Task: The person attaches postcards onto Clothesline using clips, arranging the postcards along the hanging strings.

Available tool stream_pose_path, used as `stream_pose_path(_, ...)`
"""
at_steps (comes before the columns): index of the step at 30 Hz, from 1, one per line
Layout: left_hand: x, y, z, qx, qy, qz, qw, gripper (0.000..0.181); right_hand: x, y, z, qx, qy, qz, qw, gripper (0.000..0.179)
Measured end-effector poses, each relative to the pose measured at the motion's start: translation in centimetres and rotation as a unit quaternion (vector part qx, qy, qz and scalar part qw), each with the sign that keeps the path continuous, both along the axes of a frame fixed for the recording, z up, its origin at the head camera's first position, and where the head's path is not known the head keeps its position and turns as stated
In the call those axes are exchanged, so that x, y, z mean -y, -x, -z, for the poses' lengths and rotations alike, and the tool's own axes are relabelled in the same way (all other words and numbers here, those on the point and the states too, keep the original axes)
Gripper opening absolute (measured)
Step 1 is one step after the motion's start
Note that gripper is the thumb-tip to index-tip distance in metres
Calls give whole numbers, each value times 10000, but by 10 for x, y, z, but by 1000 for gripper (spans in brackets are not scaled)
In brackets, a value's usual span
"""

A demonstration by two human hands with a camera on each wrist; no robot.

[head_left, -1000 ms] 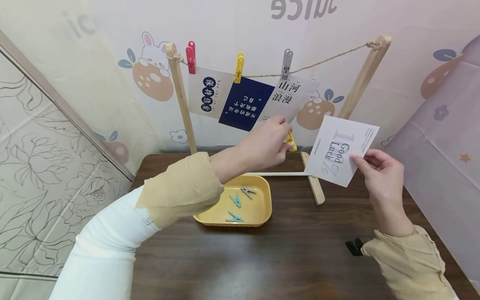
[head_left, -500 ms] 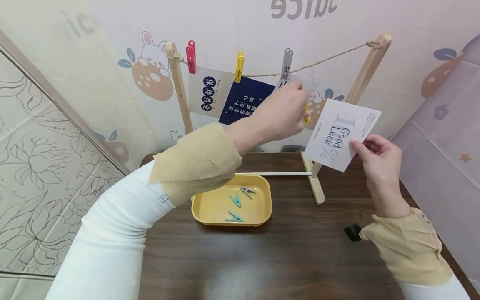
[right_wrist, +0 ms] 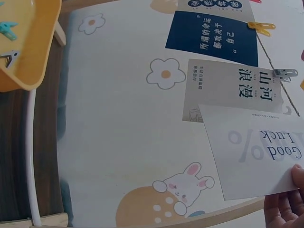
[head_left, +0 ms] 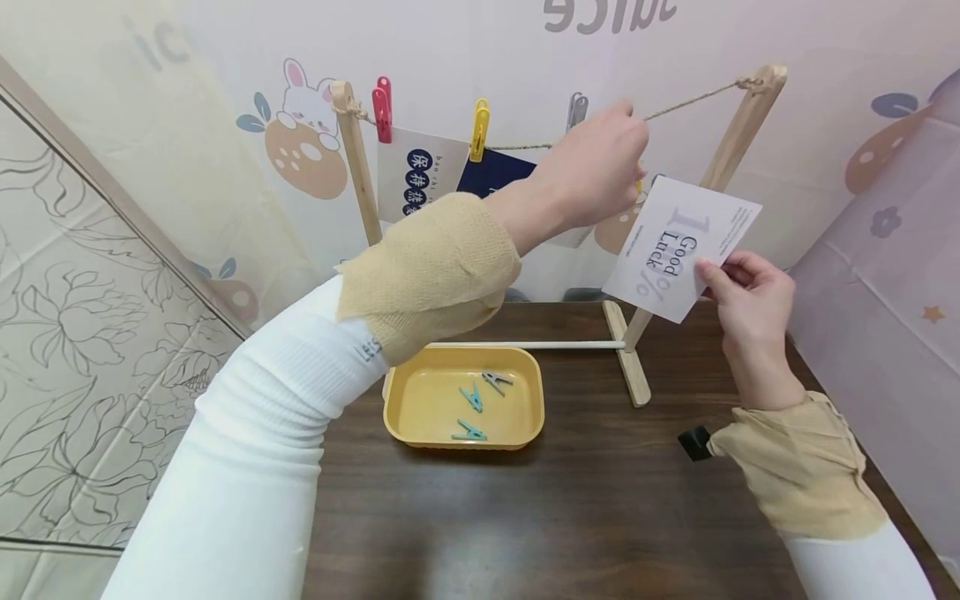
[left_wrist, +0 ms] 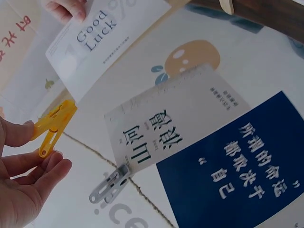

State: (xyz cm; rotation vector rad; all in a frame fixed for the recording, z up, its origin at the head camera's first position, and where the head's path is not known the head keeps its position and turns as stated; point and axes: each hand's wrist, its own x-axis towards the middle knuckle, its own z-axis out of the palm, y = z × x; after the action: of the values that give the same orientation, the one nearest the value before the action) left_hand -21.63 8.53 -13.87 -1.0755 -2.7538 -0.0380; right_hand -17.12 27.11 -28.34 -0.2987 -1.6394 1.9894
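Note:
My left hand (head_left: 596, 171) pinches a yellow clothespin (left_wrist: 56, 122) between thumb and fingers, close to the twine (head_left: 690, 102). In the head view the hand covers most of that clothespin. My right hand (head_left: 753, 312) holds a white "Good Luck" card (head_left: 678, 250) by its edge, thumb in front, just below the twine's right stretch. Three cards hang from the twine: a pale one (head_left: 420, 167) under a red clothespin (head_left: 382, 110), a dark blue one (left_wrist: 232, 166) by a yellow clothespin (head_left: 478, 130), and a grey-white one (left_wrist: 175, 118) under a grey clothespin (left_wrist: 110, 183).
Wooden posts (head_left: 738, 133) carry the twine, with a foot (head_left: 628, 358) and a white rod (head_left: 562, 344) low on the table (head_left: 525, 517). A yellow tray (head_left: 517, 437) holds two teal clothespins (head_left: 471, 431) and a grey one (head_left: 497, 382). A printed curtain (head_left: 480, 50) hangs behind.
My left hand has risen and moved right with the yellow clothespin, now covering part of the hanging cards. My right hand has lifted the "Good Luck" card toward the twine.

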Motion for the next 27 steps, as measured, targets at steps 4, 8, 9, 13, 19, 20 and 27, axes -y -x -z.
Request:
stream_pose_path(4, -5, 6, -7, -210, 31, 1, 9998, 31, 0, 5, -2, -162, 285, -63, 9994, 16)
stream_pose_path(8, -10, 11, -13, -332, 93, -52, 9994, 32, 2, 10, -3, -220, 268, -42, 9994, 15)
stream_pose_path(9, -12, 13, -15, -396, 135, -72, 9991, 32, 2, 10, -3, -226, 231, -27, 9995, 15)
stream_pose_path(13, -18, 18, -21, -588, 291, -174, 9977, 33, 4, 14, -4, -269, 225, -17, 9994, 14)
stream_pose_path(19, -24, 25, -30, -578, 336, -376, 9970, 34, 5, 20, -7, -356, 391, -2, 9986, 11)
stream_pose_path(20, -25, 26, -31, -557, 349, -416, 9970, 35, 5, 21, -8, -366, 410, 3, 9985, 11)
stream_pose_path(27, -30, 32, -40, -469, 209, -546, 9972, 37, 6, 27, -13, -363, 441, 18, 9984, 10)
